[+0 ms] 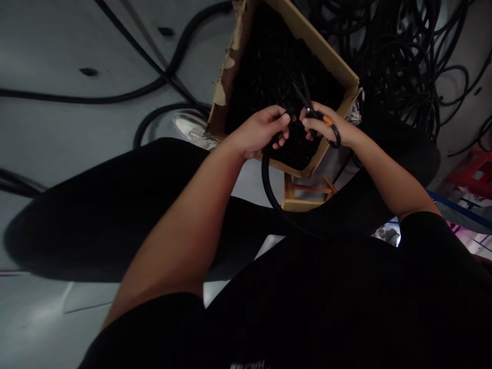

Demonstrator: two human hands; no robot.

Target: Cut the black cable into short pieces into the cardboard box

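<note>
Over the brown cardboard box with torn edges, both hands are close together. The left hand pinches a long, bendy black tube between thumb and fingers. The tube hangs down in a curve from that hand. The right hand is curled around scissors with black and orange handles, and their blades point away over the box. Lots of small black pieces lie inside the box.
</note>
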